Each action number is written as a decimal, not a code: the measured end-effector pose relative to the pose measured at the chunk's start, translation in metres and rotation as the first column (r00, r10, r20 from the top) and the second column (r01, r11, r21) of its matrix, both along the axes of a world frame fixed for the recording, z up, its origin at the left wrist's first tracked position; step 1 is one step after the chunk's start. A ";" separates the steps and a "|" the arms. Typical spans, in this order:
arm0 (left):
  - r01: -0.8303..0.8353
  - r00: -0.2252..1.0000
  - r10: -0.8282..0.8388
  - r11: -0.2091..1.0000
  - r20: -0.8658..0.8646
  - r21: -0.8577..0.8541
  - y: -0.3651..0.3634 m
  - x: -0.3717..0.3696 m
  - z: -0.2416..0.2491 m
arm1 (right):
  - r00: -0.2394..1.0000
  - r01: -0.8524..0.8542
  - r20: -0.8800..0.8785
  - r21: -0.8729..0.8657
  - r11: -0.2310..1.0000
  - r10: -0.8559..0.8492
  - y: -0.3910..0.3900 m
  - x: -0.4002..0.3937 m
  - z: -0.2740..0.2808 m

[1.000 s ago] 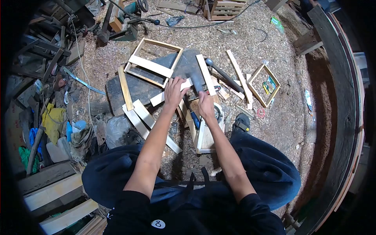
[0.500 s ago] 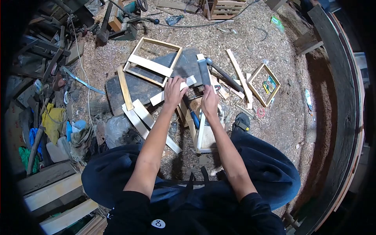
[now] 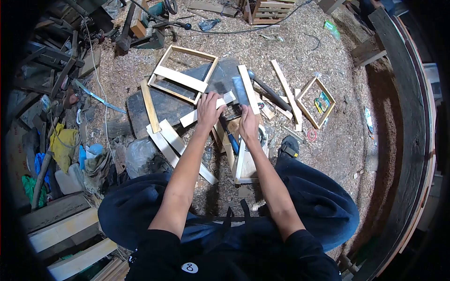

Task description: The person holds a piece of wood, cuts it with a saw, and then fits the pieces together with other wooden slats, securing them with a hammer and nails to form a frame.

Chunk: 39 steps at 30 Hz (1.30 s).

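Note:
My left hand (image 3: 209,110) is closed over a short pale wooden strip (image 3: 189,118), pressing it on a dark board (image 3: 138,110). In my right hand (image 3: 249,122) is a broad flat-bladed tool (image 3: 240,90), blurred by motion, its blade pointing away from me; its handle is hidden in my fist. Just right of the blade lies another pale wooden strip (image 3: 250,91). A blue-handled tool (image 3: 233,142) rests between my forearms, beside a wooden tray-like piece (image 3: 247,167). Beyond my left hand lies a rectangular wooden frame (image 3: 164,89) with a pale slat (image 3: 180,78) across it.
A dark-shafted tool (image 3: 271,90) and a long strip (image 3: 285,89) lie to the right, near a smaller wooden frame (image 3: 307,116). Two strips (image 3: 164,146) rest by my left knee. Wood shavings cover the floor (image 3: 347,154). A long timber wall (image 3: 417,107) borders the right.
The flat-bladed tool has shifted left off the pale strip beside it, uncovering more of that strip. My right hand has moved slightly left and down. My left hand stays on its strip.

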<state>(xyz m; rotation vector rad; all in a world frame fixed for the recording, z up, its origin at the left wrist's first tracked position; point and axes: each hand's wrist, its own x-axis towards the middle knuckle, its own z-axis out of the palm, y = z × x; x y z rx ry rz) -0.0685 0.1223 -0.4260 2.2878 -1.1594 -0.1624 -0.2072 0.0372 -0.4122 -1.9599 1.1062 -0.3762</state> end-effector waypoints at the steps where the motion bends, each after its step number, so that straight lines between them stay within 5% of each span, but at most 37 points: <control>1: -0.002 1.000 0.002 1.000 0.001 -0.001 0.000 0.001 -0.001 | 0.991 0.076 0.106 0.015 0.997 -0.077 0.003 0.001 0.007; 2: -0.007 1.000 0.007 1.000 -0.003 -0.011 0.000 -0.001 -0.001 | 0.996 0.055 -0.080 0.090 0.994 -0.048 0.003 0.001 -0.002; 5: -0.002 1.000 0.002 0.999 0.018 -0.034 -0.001 -0.002 0.000 | 0.989 -0.043 -0.140 0.053 0.998 0.050 -0.013 -0.004 -0.028; 9: 0.000 0.996 -0.003 0.999 0.093 0.032 -0.003 -0.002 -0.004 | 0.992 0.101 0.068 0.018 0.995 -0.102 -0.018 -0.003 -0.004; 11: 0.014 0.998 -0.017 0.998 0.055 0.054 -0.001 -0.006 -0.009 | 0.989 0.142 0.022 0.042 0.989 -0.143 -0.021 -0.002 0.005; 13: 0.008 0.996 -0.005 1.000 0.093 -0.029 0.002 -0.010 -0.002 | 0.984 0.178 -0.009 0.046 0.983 -0.178 -0.024 -0.002 -0.004; 15: 0.003 0.998 -0.010 0.993 -0.058 -0.121 0.002 -0.017 0.005 | 0.980 0.192 0.055 -0.005 0.981 -0.191 -0.026 -0.003 -0.012; 19: 0.031 0.942 -0.096 0.980 -0.322 -0.199 0.002 -0.032 0.018 | 0.932 0.135 0.305 0.205 0.969 -0.194 -0.029 -0.002 -0.042; 22: 0.019 0.924 -0.102 0.975 -0.368 -0.222 0.000 -0.035 0.023 | 0.903 0.007 0.313 0.677 0.735 -0.296 -0.026 -0.004 -0.023; 26: -0.011 0.921 -0.063 0.983 -0.384 -0.186 0.007 -0.032 0.020 | 0.826 -0.063 0.388 0.784 0.617 -0.408 -0.019 -0.003 -0.011; 33: -0.067 0.891 -0.026 0.980 -0.454 -0.188 0.003 -0.032 0.020 | 0.861 -0.074 0.361 0.786 0.614 -0.359 -0.022 0.003 -0.010; 37: -0.151 0.951 0.128 0.986 -0.280 -0.064 -0.023 -0.023 0.017 | 0.841 0.143 0.291 0.693 0.707 -0.456 -0.025 0.009 -0.007; 39: -0.231 0.943 0.219 0.973 -0.253 -0.021 -0.041 -0.013 0.012 | 0.900 0.293 0.098 0.584 0.757 -0.424 -0.033 0.006 -0.012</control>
